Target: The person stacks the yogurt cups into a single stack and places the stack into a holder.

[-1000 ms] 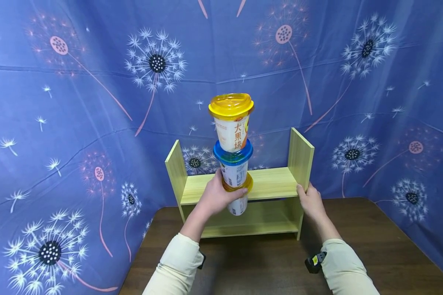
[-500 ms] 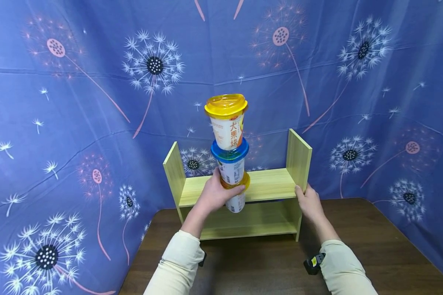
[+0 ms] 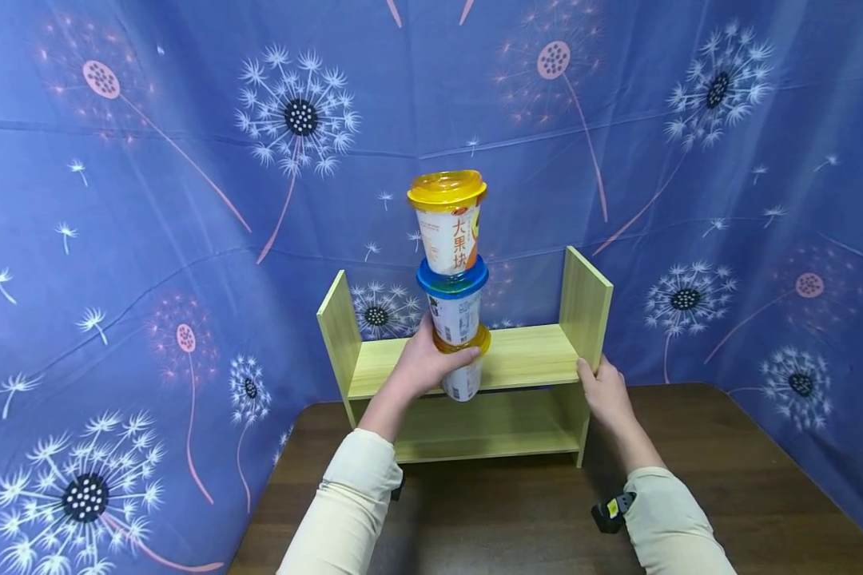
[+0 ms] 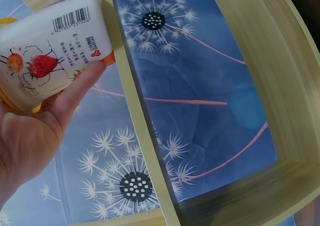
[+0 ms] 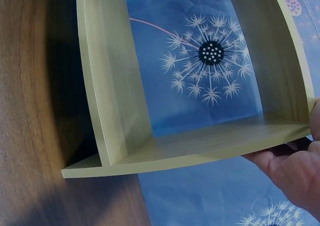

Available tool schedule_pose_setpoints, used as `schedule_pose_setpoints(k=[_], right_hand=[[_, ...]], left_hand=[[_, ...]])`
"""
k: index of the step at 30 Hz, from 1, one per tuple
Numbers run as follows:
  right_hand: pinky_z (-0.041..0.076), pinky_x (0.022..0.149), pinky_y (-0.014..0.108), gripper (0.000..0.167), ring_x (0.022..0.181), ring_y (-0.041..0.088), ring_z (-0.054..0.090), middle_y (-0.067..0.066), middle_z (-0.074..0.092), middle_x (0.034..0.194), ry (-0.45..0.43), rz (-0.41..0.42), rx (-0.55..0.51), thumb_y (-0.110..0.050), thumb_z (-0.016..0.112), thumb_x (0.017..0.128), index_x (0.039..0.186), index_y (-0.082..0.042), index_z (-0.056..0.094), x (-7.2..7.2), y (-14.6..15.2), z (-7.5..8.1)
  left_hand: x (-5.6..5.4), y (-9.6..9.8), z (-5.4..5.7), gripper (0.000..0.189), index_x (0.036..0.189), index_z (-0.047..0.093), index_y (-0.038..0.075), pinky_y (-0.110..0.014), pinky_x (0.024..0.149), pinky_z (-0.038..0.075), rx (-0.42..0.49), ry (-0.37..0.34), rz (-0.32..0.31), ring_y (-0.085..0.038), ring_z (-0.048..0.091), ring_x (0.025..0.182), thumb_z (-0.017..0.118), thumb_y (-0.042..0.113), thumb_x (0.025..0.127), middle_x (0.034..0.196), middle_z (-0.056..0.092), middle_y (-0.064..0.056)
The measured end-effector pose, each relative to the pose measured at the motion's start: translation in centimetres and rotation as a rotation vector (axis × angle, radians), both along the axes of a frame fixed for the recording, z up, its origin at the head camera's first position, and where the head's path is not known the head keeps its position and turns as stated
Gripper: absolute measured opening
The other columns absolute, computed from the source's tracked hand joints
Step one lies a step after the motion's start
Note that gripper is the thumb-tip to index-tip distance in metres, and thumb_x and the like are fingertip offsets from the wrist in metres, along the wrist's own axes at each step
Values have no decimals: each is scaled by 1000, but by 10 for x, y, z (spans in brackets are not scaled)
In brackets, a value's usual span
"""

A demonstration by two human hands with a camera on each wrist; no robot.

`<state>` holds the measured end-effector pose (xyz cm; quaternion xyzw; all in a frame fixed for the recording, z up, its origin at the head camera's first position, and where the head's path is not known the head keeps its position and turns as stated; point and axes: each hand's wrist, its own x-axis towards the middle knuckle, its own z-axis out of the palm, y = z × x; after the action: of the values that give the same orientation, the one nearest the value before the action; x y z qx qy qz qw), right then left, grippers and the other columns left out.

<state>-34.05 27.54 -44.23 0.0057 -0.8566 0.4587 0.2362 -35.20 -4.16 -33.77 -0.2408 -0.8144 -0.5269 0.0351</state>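
Three lidded paper cups form a stack held in the air before the wooden shelf's upper board. On top is a white cup with a yellow lid; under it, a cup with a blue lid; lowest, another yellow-lidded cup. My left hand grips the stack around the lowest cup, thumb across its front. In the left wrist view, that cup shows a strawberry print and barcode. My right hand holds the shelf's right side panel by its front edge; some fingers are hidden behind it.
The two-level shelf stands on a brown wooden table, its lower board near the tabletop. A blue dandelion-print curtain hangs close behind and at both sides. The left side panel rises above the upper board.
The cup stack has risen slightly and stands straighter after a small lean left. My right hand keeps its place on the side panel. The head view has shifted a little.
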Motion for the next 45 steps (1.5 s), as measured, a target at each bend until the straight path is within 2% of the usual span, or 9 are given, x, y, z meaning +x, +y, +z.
schedule_pose_setpoints(k=[7,12,25,31,39,45], right_hand=[[46,89,60,39,102,47,57,37,60,115,13,-2,5,-25,42,108,127,7,51,0,0,1],[45,91,60,38,102,47,57,38,60,115,-1,-4,-10,-25,42,108,126,7,51,2,-1,3],[46,88,60,36,98,46,57,36,61,111,7,-16,0,-26,42,107,123,5,52,1,-3,-1],[46,90,60,38,102,47,57,37,60,115,7,-12,2,-26,42,107,126,6,51,1,-1,-1],[45,91,60,39,103,47,57,37,60,116,4,-16,-1,-26,42,108,127,6,51,1,-2,-1],[46,90,59,40,102,46,57,37,60,116,-2,-17,-6,-27,42,108,128,6,51,1,-3,-1]], left_hand=[[-13,4,2,88,152,31,24,-50,100,47,8,9,-17,-23,57,122,83,40,83,138,54,0],[-17,5,4,88,151,31,20,-50,100,48,-7,-30,-24,-24,57,122,83,39,83,137,54,-3],[-26,5,8,95,154,23,21,-55,104,43,-17,-121,1,-29,52,128,84,40,83,143,48,-6],[-28,6,7,93,150,24,20,-55,104,44,-24,-115,24,-29,52,126,84,41,82,140,48,-6],[-30,7,6,98,153,24,15,-53,105,43,-41,-81,61,-29,53,126,84,45,81,142,47,-9],[-28,0,1,108,160,13,15,-54,111,37,-50,-52,130,-32,46,135,80,51,83,153,38,-14]])
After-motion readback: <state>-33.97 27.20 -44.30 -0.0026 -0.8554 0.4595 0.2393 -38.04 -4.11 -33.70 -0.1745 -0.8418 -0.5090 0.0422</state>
